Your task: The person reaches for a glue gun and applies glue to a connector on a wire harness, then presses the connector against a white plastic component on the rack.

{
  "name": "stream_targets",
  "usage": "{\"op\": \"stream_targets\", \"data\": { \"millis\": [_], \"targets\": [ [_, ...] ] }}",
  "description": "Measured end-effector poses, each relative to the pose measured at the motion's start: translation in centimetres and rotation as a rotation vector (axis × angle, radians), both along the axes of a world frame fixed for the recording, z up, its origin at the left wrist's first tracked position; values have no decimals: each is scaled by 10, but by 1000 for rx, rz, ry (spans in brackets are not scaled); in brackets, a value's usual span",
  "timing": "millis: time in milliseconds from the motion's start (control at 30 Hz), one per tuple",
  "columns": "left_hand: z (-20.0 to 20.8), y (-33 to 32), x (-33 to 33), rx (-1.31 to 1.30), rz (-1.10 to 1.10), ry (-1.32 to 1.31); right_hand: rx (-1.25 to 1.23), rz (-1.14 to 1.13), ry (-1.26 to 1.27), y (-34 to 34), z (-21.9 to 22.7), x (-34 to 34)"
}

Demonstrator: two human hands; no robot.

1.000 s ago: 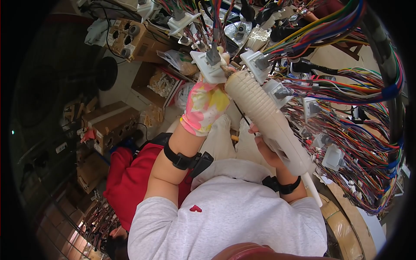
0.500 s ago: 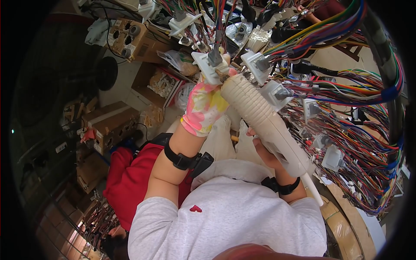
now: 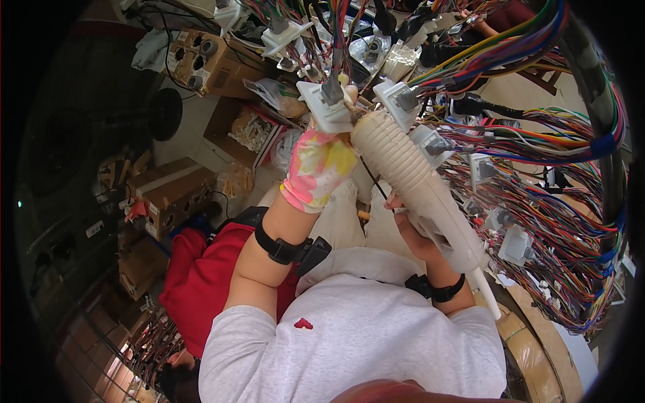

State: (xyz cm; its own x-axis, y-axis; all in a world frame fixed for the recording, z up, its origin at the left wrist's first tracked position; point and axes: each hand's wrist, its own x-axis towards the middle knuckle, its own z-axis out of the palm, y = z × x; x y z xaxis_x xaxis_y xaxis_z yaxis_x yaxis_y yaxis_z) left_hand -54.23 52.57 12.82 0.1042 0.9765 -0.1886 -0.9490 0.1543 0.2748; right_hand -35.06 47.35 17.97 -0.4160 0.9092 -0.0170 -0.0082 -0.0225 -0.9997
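Observation:
My left hand (image 3: 316, 168), in a pink, yellow and white patterned glove, is closed around a white square connector housing (image 3: 326, 111). A grey plug with a bundle of coloured wires sits in the top of that housing. Gripped in my right hand (image 3: 410, 228) is a cream-coloured hot glue gun (image 3: 420, 181) with a ribbed front and a pale stick out of its rear end. Its body covers most of my right fingers. The gun's tip lies close beside the housing; whether they touch, I cannot tell.
More white housings (image 3: 400, 101) on wire bundles hang just right of the gun. Thick wire looms (image 3: 564, 148) are tied to a dark curved bar at the right. Cardboard boxes (image 3: 175, 191) and a box of small white parts (image 3: 248, 131) stand at the left.
The glue gun has shifted slightly right, its front end away from the housing. A thin black cord now shows beneath it. My left hand has barely moved.

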Motion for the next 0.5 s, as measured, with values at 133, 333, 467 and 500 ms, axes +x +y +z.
{"op": "stream_targets", "data": {
  "millis": [133,333,467,500],
  "targets": [
    [2,1,4,-60,-30,21,-78,-183,421,-16,-32,-15],
    [4,1,3,-53,-57,28,-114,-342,833,-21,-45,-22],
    [0,1,0,-31,-16,-130,67,30,-55,-3,-2,4],
    [-1,1,0,-31,-18,-275,67,30,-53,-9,-15,-2]
  ]
}}
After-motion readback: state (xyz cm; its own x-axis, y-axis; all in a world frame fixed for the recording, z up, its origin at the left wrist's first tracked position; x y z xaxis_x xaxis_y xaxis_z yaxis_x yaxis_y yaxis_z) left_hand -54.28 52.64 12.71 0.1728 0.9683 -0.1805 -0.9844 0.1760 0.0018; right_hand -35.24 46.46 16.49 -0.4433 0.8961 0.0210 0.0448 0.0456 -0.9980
